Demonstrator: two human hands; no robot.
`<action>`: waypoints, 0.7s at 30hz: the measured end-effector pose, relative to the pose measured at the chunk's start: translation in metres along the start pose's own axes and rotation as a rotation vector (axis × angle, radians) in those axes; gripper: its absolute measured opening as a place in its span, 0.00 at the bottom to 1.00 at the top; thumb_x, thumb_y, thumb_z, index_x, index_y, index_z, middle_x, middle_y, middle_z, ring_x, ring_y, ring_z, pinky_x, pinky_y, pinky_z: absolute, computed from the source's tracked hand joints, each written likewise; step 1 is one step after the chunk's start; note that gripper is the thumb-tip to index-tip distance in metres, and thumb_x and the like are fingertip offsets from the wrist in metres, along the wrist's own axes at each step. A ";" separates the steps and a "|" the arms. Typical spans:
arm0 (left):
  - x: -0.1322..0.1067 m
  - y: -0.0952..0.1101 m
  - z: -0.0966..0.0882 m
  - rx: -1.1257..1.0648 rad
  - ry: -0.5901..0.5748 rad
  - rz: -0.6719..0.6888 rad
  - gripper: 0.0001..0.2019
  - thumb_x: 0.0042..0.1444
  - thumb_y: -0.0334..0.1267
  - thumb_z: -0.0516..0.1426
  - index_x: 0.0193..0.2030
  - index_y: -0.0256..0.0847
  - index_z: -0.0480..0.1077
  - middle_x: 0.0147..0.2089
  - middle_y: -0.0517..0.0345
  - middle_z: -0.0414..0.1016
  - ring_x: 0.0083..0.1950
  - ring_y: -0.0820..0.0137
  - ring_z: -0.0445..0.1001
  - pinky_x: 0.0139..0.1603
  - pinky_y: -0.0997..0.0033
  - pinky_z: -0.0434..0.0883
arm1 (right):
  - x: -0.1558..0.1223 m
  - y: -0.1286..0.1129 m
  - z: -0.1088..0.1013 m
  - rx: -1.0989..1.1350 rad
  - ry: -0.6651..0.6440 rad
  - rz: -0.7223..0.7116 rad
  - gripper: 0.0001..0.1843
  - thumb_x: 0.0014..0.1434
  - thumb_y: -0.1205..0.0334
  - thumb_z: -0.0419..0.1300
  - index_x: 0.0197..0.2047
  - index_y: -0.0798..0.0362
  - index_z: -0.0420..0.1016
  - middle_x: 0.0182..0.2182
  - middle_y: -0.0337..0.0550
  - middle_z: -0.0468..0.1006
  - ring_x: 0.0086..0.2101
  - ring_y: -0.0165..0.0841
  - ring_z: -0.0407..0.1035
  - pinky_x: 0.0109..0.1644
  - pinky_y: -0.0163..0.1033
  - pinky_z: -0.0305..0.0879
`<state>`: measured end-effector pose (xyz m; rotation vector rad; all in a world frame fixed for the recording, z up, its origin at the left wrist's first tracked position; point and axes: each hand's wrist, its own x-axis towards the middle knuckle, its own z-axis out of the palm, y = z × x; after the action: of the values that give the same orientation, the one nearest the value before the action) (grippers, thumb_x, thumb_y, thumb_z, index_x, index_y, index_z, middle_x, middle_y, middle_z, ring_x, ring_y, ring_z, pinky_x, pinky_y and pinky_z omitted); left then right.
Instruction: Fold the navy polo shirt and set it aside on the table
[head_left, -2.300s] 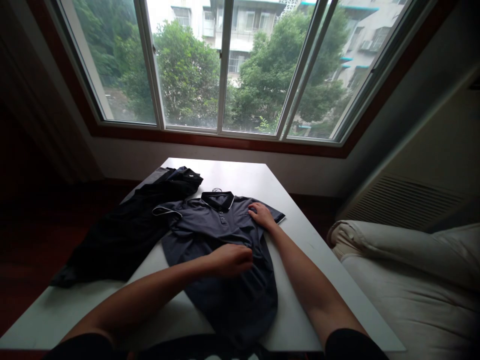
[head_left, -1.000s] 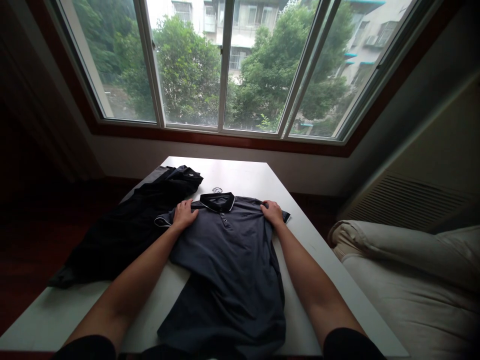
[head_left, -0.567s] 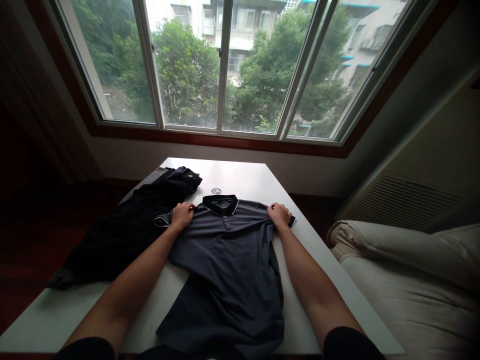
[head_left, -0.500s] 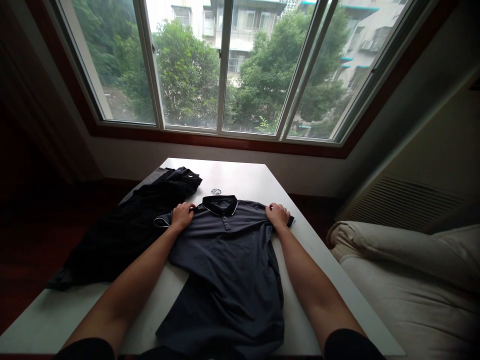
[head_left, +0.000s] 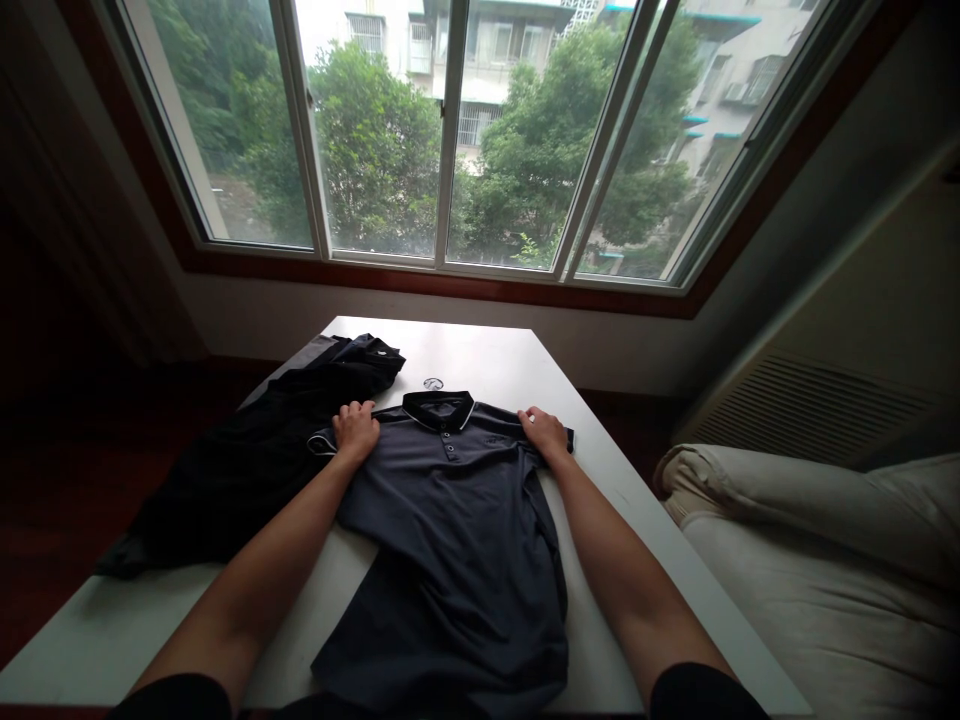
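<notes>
I have the shirt (head_left: 457, 520) lying front up on the table (head_left: 480, 350), its collar (head_left: 421, 413) toward the window (head_left: 450, 150) and its lower part creased. My right hand (head_left: 544, 432) is clamped on the cloth by one sleeve (head_left: 571, 440); my left hand (head_left: 356, 431) lies curled on the opposite shoulder, though from here I can't tell whether it pinches. Dark clothes (head_left: 240, 470) lie heaped on the left, and a small round item (head_left: 433, 384) sits just beyond the collar.
</notes>
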<state>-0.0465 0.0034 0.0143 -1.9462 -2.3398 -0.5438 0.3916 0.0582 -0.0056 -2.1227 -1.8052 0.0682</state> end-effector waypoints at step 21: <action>0.005 -0.002 -0.001 -0.095 -0.003 -0.034 0.11 0.68 0.39 0.51 0.51 0.45 0.73 0.54 0.48 0.77 0.58 0.54 0.71 0.57 0.56 0.65 | -0.009 -0.019 0.012 0.142 0.006 -0.356 0.11 0.69 0.52 0.59 0.45 0.49 0.78 0.49 0.47 0.79 0.51 0.40 0.70 0.59 0.42 0.63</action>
<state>-0.0495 0.0072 0.0159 -1.9499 -2.3947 -0.6675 0.3691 0.0550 -0.0131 -1.6783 -2.0781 0.0969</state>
